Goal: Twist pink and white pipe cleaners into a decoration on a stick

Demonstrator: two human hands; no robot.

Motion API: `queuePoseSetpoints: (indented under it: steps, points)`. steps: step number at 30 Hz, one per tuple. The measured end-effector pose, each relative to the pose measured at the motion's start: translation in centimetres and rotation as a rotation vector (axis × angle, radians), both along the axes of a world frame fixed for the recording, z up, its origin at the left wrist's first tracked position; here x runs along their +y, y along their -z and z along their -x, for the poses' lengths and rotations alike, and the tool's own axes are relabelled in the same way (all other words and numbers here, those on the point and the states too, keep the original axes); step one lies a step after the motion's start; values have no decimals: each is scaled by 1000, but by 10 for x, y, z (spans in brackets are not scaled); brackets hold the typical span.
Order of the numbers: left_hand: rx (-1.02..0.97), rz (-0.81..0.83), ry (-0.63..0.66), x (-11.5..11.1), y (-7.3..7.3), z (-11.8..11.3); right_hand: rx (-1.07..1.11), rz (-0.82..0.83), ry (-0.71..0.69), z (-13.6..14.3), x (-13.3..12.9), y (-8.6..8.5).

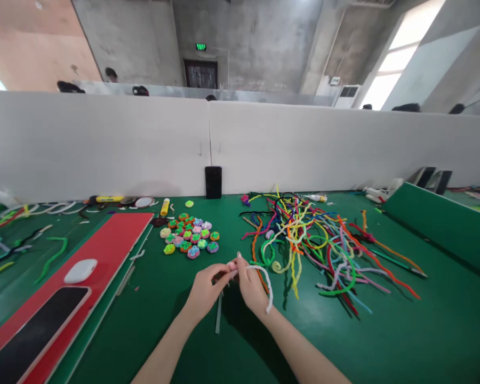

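My left hand (pixel 208 288) and my right hand (pixel 250 285) meet above the green table, fingertips pinched close together. Between them is a white pipe cleaner (pixel 267 282), whose free end curves over my right hand and hangs down by the wrist. A small pink piece shows at my fingertips, partly hidden by the fingers. Under my hands a narrow grey strip (pixel 218 314) lies on the table. Just beyond, to the left, sits a cluster of small colourful pipe-cleaner flowers (pixel 193 252). A tangled heap of pipe cleaners (pixel 304 229) spreads to the right.
At left, a red board (pixel 120 234) carries a white case (pixel 80 271) and a phone (pixel 40 330). A yellow glue stick (pixel 165 207) stands behind the flowers. A black phone (pixel 213 182) leans on the white partition (pixel 144 138). A green board (pixel 444 229) stands at right.
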State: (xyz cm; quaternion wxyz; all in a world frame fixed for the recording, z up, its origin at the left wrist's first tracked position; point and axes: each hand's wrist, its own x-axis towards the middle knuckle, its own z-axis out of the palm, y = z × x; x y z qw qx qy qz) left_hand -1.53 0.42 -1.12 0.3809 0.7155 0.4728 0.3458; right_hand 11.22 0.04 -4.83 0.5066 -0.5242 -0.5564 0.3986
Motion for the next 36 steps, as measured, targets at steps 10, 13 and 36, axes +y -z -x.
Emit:
queuePoseSetpoints:
  steps: [10,13,36]
  points:
    - [-188,128,-120,18,8,-15,-56,-133,240,11,10,-2]
    - [-200,76,-150,25,10,-17,-45,-146,225,13,16,-3]
    - [-191,33,-189,23,20,-2,618,160,130,37,21,6]
